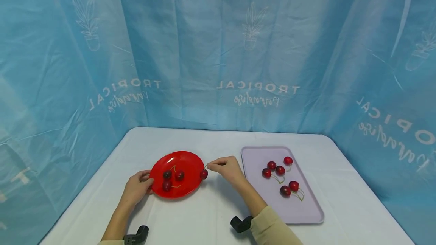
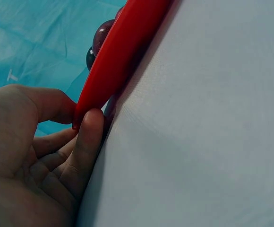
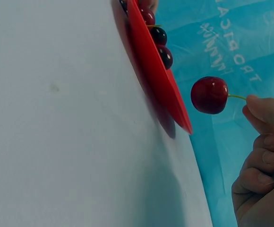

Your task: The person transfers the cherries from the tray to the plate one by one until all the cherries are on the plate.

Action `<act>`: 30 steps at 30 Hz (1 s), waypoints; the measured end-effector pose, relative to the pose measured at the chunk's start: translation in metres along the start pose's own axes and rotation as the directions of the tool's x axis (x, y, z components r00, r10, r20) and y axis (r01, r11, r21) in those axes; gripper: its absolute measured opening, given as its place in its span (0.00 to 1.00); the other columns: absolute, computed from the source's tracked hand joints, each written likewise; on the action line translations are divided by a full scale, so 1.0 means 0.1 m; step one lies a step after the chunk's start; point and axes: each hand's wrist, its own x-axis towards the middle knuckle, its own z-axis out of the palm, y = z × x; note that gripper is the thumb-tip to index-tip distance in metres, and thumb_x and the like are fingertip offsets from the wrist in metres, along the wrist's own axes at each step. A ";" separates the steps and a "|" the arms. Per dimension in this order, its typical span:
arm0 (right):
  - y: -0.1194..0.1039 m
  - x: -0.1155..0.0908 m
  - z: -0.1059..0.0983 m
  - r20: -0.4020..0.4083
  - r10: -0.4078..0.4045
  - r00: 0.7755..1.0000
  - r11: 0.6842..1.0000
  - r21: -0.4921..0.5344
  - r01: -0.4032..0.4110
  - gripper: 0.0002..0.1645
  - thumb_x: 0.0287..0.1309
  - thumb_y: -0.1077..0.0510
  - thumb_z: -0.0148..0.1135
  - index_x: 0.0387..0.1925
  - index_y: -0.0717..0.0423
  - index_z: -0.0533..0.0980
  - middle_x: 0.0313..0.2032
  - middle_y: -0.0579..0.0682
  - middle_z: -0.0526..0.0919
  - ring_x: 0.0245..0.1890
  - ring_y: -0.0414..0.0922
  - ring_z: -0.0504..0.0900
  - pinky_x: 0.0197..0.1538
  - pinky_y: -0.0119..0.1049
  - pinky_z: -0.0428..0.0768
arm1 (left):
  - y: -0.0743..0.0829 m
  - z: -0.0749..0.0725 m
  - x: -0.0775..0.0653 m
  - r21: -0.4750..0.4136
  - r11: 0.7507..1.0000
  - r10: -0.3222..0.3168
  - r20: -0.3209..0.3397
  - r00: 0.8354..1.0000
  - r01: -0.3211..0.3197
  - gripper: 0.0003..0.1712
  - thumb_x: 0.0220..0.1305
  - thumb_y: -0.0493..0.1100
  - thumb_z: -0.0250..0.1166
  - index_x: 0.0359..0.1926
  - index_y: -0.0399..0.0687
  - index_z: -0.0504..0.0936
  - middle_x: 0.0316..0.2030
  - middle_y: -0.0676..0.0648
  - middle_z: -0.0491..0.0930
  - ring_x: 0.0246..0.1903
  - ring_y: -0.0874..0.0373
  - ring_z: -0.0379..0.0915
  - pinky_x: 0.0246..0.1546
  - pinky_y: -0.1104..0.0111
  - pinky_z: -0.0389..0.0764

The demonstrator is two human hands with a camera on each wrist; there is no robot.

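Observation:
My left hand (image 1: 135,187) pinches the left rim of a red plate (image 1: 187,158) between thumb and fingers. Several dark red cherries (image 1: 179,175) with stems lie on the plate, left of its middle. By its thin green stem, my right hand (image 1: 229,168) pinches one cherry (image 3: 209,95) between thumb and forefinger. In the head view that cherry overlaps the plate's right rim; the right wrist view shows it raised above the rim. The left wrist view shows the left fingers (image 2: 87,137) at the plate's edge, close to the table.
To the right, a pale purple tray (image 1: 265,211) holds several more cherries (image 1: 293,186) with green stems. Plate and tray stand on a white-covered table (image 1: 211,218). Blue printed curtains (image 1: 218,56) hang behind and along both sides.

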 end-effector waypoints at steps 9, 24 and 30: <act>-0.07 0.05 0.16 0.023 -0.026 0.999 0.999 0.027 0.025 0.07 0.55 0.50 0.68 0.32 0.46 0.88 0.30 0.41 0.86 0.39 0.44 0.80 0.44 0.44 0.75 | 0.02 -0.01 0.03 0.009 1.000 -0.004 -0.004 1.000 0.004 0.26 0.64 0.40 0.58 0.61 0.32 0.69 0.49 0.32 0.76 0.26 0.56 0.76 0.25 0.75 0.78; -0.08 0.09 0.47 0.054 -0.019 0.998 0.999 0.033 0.017 0.07 0.53 0.52 0.70 0.31 0.48 0.87 0.28 0.42 0.85 0.35 0.44 0.78 0.35 0.35 0.80 | 0.04 -0.01 0.02 0.001 1.000 0.003 0.000 1.000 -0.003 0.26 0.64 0.39 0.57 0.61 0.31 0.68 0.49 0.31 0.76 0.24 0.56 0.77 0.24 0.77 0.77; -0.08 0.09 0.60 0.070 -0.015 0.997 1.000 0.009 0.015 0.07 0.53 0.52 0.71 0.32 0.49 0.88 0.27 0.40 0.85 0.35 0.43 0.77 0.33 0.33 0.80 | 0.04 0.00 -0.01 0.007 1.000 -0.003 0.000 1.000 0.003 0.27 0.63 0.38 0.58 0.61 0.30 0.68 0.49 0.30 0.75 0.23 0.57 0.76 0.24 0.76 0.77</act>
